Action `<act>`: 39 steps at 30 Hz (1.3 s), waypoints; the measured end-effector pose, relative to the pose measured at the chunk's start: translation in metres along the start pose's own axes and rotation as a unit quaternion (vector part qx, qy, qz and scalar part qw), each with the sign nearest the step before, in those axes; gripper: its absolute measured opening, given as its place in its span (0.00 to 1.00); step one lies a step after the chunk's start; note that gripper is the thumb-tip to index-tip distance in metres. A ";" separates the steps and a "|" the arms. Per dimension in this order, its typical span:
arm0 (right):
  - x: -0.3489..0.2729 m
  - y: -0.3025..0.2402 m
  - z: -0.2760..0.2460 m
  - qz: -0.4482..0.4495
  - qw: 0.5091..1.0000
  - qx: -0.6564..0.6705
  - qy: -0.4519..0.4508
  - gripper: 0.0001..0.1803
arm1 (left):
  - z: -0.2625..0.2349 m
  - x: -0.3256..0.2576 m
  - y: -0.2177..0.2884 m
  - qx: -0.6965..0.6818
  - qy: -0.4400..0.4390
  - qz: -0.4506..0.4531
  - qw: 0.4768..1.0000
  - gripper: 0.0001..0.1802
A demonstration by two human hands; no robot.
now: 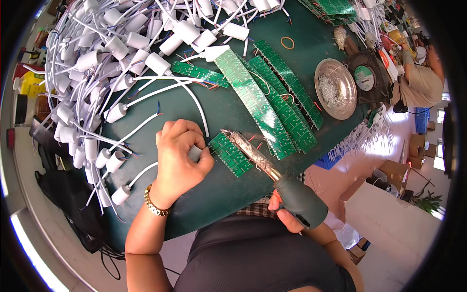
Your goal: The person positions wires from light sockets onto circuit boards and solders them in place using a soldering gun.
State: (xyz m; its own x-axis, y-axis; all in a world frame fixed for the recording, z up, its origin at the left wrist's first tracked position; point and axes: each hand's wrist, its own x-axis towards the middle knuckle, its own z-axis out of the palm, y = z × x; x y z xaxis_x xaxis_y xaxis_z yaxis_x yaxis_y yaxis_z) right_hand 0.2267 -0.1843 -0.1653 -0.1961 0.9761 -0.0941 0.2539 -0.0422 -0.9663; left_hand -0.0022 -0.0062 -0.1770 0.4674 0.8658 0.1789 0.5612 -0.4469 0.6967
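Note:
My left hand (179, 163) is closed with a white cylindrical cable housing (195, 154) pinched between thumb and fingers. It is held at the left end of a small green circuit board panel (234, 158) lying on the table. My right hand (288, 214) grips the dark green handle of a soldering iron (302, 200). Its foil-wrapped barrel slants up and left, with the tip just above the panel's upper edge. Whether the tip touches anything is too small to tell. Loose white cable housings (121, 194) lie left of my left hand.
Long green circuit board strips (258, 104) lie beyond the iron. A heap of white cabled housings (116, 46) fills the far left. At the right stand a round metal dish (321, 104) and a black fan (372, 78). Another person (421, 80) sits at the far right.

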 end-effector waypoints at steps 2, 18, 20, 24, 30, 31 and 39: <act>-0.006 0.000 0.002 0.005 0.998 -0.058 0.008 0.17 | 0.001 0.001 0.001 -0.002 -0.002 0.008 1.000 0.08; -0.010 0.017 0.016 0.013 0.995 -0.093 0.018 0.09 | 0.002 0.001 -0.001 0.015 0.001 0.010 1.000 0.10; -0.006 0.014 0.012 0.013 0.994 -0.111 0.000 0.08 | 0.002 0.000 0.000 0.018 0.003 0.009 1.000 0.10; -0.004 0.009 0.009 0.058 0.998 -0.014 -0.021 0.08 | 0.003 0.001 0.000 0.013 0.007 0.013 1.000 0.09; -0.006 0.009 0.007 0.015 0.999 -0.042 -0.019 0.12 | 0.002 -0.001 0.000 0.023 0.011 0.004 1.000 0.09; -0.006 0.007 0.005 0.019 1.000 0.007 -0.015 0.15 | 0.003 -0.001 0.000 0.022 0.012 0.004 1.000 0.09; 0.000 0.004 0.011 0.012 0.965 0.240 0.102 0.26 | 0.003 0.001 0.005 0.017 0.013 0.012 1.000 0.10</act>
State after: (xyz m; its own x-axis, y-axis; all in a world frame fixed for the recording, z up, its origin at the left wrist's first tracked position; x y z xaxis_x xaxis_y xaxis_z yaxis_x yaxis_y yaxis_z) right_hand 0.2176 -0.1870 -0.1717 0.0070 0.9931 -0.1169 -0.2217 -0.1125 -0.9686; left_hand 0.0028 -0.0078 -0.1756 0.4644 0.8595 0.2134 0.5734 -0.4755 0.6672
